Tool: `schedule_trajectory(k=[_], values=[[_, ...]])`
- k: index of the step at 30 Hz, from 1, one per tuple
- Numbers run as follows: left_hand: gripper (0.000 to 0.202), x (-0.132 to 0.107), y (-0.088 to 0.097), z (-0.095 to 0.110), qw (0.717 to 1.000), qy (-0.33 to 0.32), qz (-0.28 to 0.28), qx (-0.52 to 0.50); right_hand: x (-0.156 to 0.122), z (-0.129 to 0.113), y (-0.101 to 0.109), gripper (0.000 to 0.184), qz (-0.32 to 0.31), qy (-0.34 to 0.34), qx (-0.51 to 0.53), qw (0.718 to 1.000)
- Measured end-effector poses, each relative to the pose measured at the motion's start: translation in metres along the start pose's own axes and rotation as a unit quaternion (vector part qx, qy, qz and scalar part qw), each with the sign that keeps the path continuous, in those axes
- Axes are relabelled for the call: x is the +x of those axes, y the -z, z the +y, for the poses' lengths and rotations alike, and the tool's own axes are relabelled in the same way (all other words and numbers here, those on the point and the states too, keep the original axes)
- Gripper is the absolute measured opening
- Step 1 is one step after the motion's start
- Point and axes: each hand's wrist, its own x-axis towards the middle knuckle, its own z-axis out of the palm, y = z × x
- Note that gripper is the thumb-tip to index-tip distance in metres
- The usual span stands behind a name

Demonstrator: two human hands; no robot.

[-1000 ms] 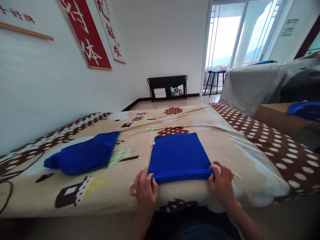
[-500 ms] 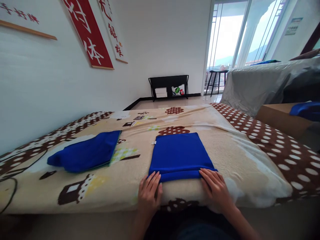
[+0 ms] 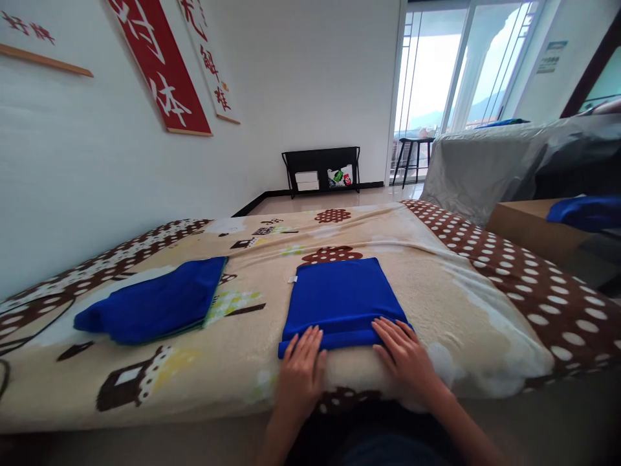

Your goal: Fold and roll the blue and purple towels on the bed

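A folded blue cloth (image 3: 339,298) lies flat on the patterned blanket (image 3: 436,285) near the bed's front edge. My left hand (image 3: 301,372) rests flat on the cloth's near left corner, fingers stretched out. My right hand (image 3: 405,353) lies flat on the near right part of the same cloth, fingers spread. Neither hand grips anything. A small white label (image 3: 292,279) shows at the cloth's far left corner.
A pile of folded blue cloths (image 3: 155,307) sits on the bed to the left. At the right, a brown box (image 3: 528,226) carries another blue cloth (image 3: 585,212). Beyond it stands covered furniture (image 3: 490,162). A black shelf (image 3: 321,169) stands by the far wall.
Both hands let go of the cloth's near corners and slid inward onto its near edge, now lying flat. The view shifted slightly.
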Motion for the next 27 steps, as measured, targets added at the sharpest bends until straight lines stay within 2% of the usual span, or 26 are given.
schedule_trajectory(k=[3, 5, 7, 9, 11, 13, 16, 19, 22, 24, 27], values=[[0.037, -0.012, 0.003, -0.028, 0.997, 0.050, 0.040, 0.031, -0.014, 0.026, 0.007, 0.043, 0.007, -0.031, -0.033, 0.999], [0.035, -0.012, 0.006, -0.027, 0.995, 0.072, 0.051, 0.044, -0.016, 0.029, 0.009, 0.041, 0.022, -0.046, -0.045, 0.998], [0.037, -0.003, 0.009, -0.011, 0.996, 0.066, 0.049, 0.039, -0.010, 0.016, 0.009, 0.037, 0.048, -0.049, -0.044, 0.997], [0.042, 0.011, 0.010, 0.012, 1.000, 0.016, 0.015, 0.010, 0.001, -0.006, 0.005, 0.035, 0.054, -0.028, -0.021, 0.998], [0.047, 0.026, 0.009, 0.032, 0.998, -0.041, -0.038, -0.022, 0.014, -0.029, 0.000, 0.037, 0.026, 0.006, 0.014, 1.000], [0.047, 0.035, 0.005, 0.041, 0.995, -0.060, -0.075, -0.033, 0.024, -0.042, -0.004, 0.040, -0.011, 0.024, 0.034, 0.999], [0.042, 0.034, -0.001, 0.026, 0.997, -0.003, -0.073, -0.014, 0.028, -0.029, -0.007, 0.044, -0.040, 0.002, 0.017, 0.999], [0.040, 0.016, -0.001, -0.012, 0.996, 0.074, -0.047, 0.014, 0.016, 0.011, -0.002, 0.049, -0.047, -0.045, -0.028, 0.997], [0.039, -0.003, 0.006, -0.042, 0.994, 0.096, -0.029, 0.036, 0.001, 0.043, 0.006, 0.050, -0.039, -0.068, -0.057, 0.995], [0.037, -0.006, 0.010, -0.044, 0.994, 0.098, -0.004, 0.053, -0.002, 0.046, 0.011, 0.049, -0.026, -0.074, -0.068, 0.995], [0.038, 0.007, 0.009, -0.021, 0.995, 0.085, 0.028, 0.050, 0.010, 0.022, 0.015, 0.044, -0.016, -0.062, -0.060, 0.996]])
